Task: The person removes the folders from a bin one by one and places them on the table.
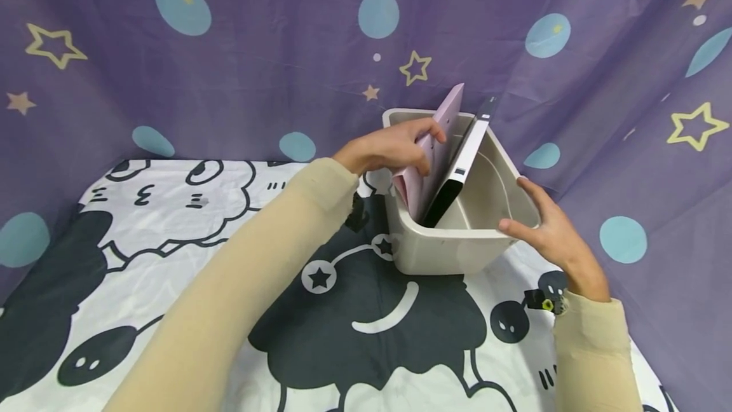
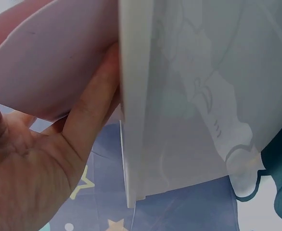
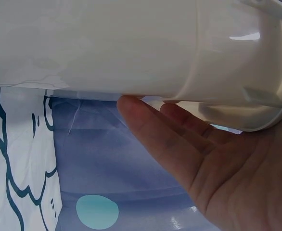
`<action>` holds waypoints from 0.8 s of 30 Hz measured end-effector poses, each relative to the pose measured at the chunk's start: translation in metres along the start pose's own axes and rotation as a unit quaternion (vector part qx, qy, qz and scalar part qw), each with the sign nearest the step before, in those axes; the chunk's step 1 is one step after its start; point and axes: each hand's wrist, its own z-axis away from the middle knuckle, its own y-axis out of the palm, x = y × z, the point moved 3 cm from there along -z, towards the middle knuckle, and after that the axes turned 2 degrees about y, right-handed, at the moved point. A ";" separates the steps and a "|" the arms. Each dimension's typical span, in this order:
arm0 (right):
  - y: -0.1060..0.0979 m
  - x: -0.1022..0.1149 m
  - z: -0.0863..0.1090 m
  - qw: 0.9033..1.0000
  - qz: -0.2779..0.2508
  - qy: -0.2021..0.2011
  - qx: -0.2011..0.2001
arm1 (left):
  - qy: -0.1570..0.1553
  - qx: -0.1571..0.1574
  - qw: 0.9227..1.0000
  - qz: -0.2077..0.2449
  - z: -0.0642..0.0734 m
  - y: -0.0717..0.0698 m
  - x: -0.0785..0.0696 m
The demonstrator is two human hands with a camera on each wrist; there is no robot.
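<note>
A pale beige plastic bin [image 1: 446, 254] sits on the patterned cloth, tilted a little away from the wall side. Standing in its left part is a lilac folder [image 1: 450, 110], its top above the rim. My left hand [image 1: 394, 146] grips the folder over its upper edge; in the left wrist view its fingers [image 2: 95, 96] reach between the lilac sheet and the bin's wall. Leaning beside the folder is a flat black-and-white binder-like item [image 1: 470, 148]. At the bin's right corner my right hand [image 1: 551, 227] holds the rim, thumb at the near side, other fingers along the outside.
Under the bin lies a white cloth [image 1: 189, 227] with dark cartoon sheep. Behind and to the right hangs a purple curtain [image 1: 257, 62] with stars and blue ovals, close to the bin's back. Both forearms wear cream sleeves [image 1: 246, 291].
</note>
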 end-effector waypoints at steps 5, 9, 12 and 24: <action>-0.002 0.001 0.001 1.000 -0.003 -0.003 0.004 | -0.012 0.009 1.000 0.005 0.000 0.000 -0.003; -0.001 0.002 0.000 1.000 -0.005 -0.003 0.007 | -0.018 0.009 1.000 0.008 0.001 -0.003 -0.004; -0.001 0.002 -0.001 1.000 -0.004 -0.004 0.005 | -0.011 0.005 1.000 0.000 0.003 -0.007 -0.008; -0.002 0.003 0.000 1.000 -0.001 -0.006 0.005 | -0.031 -0.002 0.999 0.029 0.010 -0.018 -0.012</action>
